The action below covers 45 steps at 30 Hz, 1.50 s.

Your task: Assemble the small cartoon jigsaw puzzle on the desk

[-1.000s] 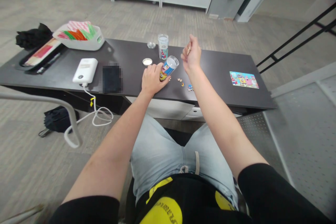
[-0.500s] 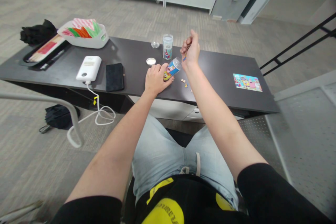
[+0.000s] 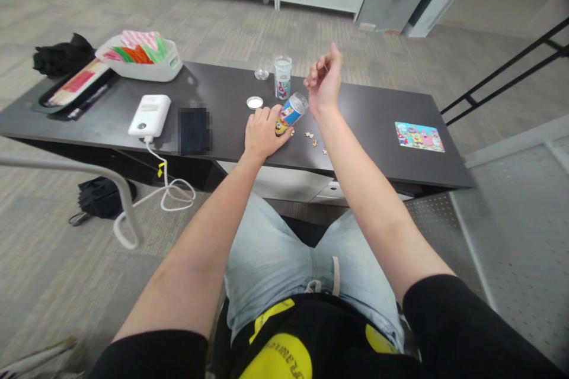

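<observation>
My left hand (image 3: 261,133) is wrapped round a clear-topped jar (image 3: 291,112) with a blue and yellow cartoon print. The jar leans over to the right, its clear end toward my right hand (image 3: 324,82). That hand is raised above the table, thumb up and fingers curled; what lies inside them, if anything, is too small to make out. Below the hands several small jigsaw pieces (image 3: 315,142) lie loose on the table. Behind the tilted jar stands a second printed jar (image 3: 283,78), upright. A round white-centred lid (image 3: 255,103) and a clear lid (image 3: 262,74) lie to its left.
On the dark table (image 3: 368,130) lies a cartoon picture card (image 3: 419,137) at the right. Leftward are a blurred dark flat object (image 3: 194,130), a white power bank (image 3: 150,115) with a hanging cable (image 3: 169,189), a white basket (image 3: 146,71) and a black tray (image 3: 57,108).
My right hand has lifted and shifted slightly right. The blue bit at its palm edge no longer shows. My left hand keeps the tilted jar almost in place.
</observation>
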{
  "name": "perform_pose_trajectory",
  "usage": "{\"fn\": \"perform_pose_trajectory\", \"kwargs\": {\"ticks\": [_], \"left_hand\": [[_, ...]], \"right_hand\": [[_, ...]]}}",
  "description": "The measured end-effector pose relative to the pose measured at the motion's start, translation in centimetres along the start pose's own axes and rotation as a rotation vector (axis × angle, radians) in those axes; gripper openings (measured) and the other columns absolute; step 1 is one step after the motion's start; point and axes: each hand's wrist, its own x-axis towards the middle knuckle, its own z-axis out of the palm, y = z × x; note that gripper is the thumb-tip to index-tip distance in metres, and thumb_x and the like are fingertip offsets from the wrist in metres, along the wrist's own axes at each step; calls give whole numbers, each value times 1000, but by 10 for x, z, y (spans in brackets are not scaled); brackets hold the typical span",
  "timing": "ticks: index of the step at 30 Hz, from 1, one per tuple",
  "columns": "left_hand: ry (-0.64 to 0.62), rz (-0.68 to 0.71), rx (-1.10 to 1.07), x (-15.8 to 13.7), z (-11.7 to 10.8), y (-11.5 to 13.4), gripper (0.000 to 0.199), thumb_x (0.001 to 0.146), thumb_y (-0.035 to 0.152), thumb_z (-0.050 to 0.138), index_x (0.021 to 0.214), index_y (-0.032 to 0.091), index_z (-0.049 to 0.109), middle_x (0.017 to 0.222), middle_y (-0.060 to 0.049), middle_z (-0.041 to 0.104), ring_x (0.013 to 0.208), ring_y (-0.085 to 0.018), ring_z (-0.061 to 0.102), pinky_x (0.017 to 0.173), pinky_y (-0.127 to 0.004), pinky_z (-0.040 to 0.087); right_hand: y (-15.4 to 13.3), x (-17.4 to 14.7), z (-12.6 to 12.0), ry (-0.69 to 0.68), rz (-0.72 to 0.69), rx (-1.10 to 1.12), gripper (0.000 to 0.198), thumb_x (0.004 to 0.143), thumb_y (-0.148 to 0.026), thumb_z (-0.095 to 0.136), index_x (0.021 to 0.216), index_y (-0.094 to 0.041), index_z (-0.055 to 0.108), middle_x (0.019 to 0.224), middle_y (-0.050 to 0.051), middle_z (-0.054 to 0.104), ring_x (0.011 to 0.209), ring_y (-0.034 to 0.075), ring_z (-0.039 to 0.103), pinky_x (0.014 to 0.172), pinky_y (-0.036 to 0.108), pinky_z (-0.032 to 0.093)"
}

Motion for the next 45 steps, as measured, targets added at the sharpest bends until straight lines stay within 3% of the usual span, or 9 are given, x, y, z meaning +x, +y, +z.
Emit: {"fn": "perform_pose_trajectory", "kwargs": {"ticks": [4, 7, 9, 11, 13, 15, 28, 34, 45], "left_hand": [[-3, -51, -33, 2, 2, 1, 70, 116, 49, 78, 175, 15, 67, 164, -28, 80, 159, -53, 71, 135, -64, 56], [-8, -120, -43, 5, 2, 2, 65, 118, 50, 75, 169, 12, 68, 164, -32, 79, 160, -53, 72, 138, -64, 55], [-11, -151, -38, 6, 1, 3, 64, 119, 52, 73, 167, 11, 68, 165, -34, 78, 161, -53, 72, 139, -63, 55], [-18, -159, -30, 6, 0, 4, 68, 119, 54, 70, 169, 8, 67, 167, -35, 76, 163, -53, 71, 140, -63, 54], [-21, -162, -24, 7, 0, 4, 71, 120, 55, 68, 171, 6, 65, 168, -37, 75, 164, -53, 70, 141, -63, 54], [-15, -172, -31, 7, 1, 3, 71, 119, 56, 68, 171, 7, 65, 168, -36, 75, 165, -53, 70, 142, -63, 54], [94, -149, -96, 10, 21, -11, 65, 113, 58, 72, 165, 20, 66, 162, -34, 78, 158, -55, 72, 138, -72, 57], [72, -175, -77, 11, 20, -11, 68, 113, 62, 69, 165, 18, 66, 163, -35, 76, 158, -56, 72, 139, -71, 57], [38, -173, -107, 12, 15, -8, 69, 113, 61, 68, 166, 17, 64, 166, -37, 74, 162, -58, 69, 142, -74, 54]], "right_hand": [[-30, -14, -27, 23, 31, -17, 100, 93, -134, 35, 96, -35, 55, 86, 5, 61, 80, 30, 68, 83, 52, 69], [-61, -59, -65, -20, -10, -245, 89, 107, -122, 42, 98, -35, 59, 92, 6, 71, 88, 31, 76, 93, 54, 72], [-82, -106, -93, -108, -42, -509, 77, 113, -108, 56, 109, -33, 71, 114, 12, 85, 107, 36, 86, 110, 61, 73], [-100, -159, -116, -236, -48, -796, 76, 115, -95, 66, 142, -26, 81, 151, 24, 89, 141, 47, 87, 129, 73, 69], [-113, -205, -131, -411, 11, -1009, 88, 118, -82, 67, 179, -18, 71, 193, 30, 68, 179, 53, 67, 145, 78, 59], [-120, -235, -136, -562, 62, -1110, 92, 121, -73, 67, 192, -13, 63, 204, 28, 56, 190, 51, 58, 153, 74, 53], [-126, -266, -141, -529, 102, -880, 47, 119, -43, 82, 163, -54, 93, 183, -6, 75, 179, 34, 72, 164, 68, 48], [-121, -271, -141, -465, 105, -798, 30, 118, -44, 82, 136, -58, 101, 164, -9, 87, 168, 35, 82, 161, 71, 52], [-119, -277, -150, -403, 98, -656, 25, 114, -51, 78, 115, -59, 102, 149, -6, 96, 154, 38, 91, 155, 74, 59]]}}
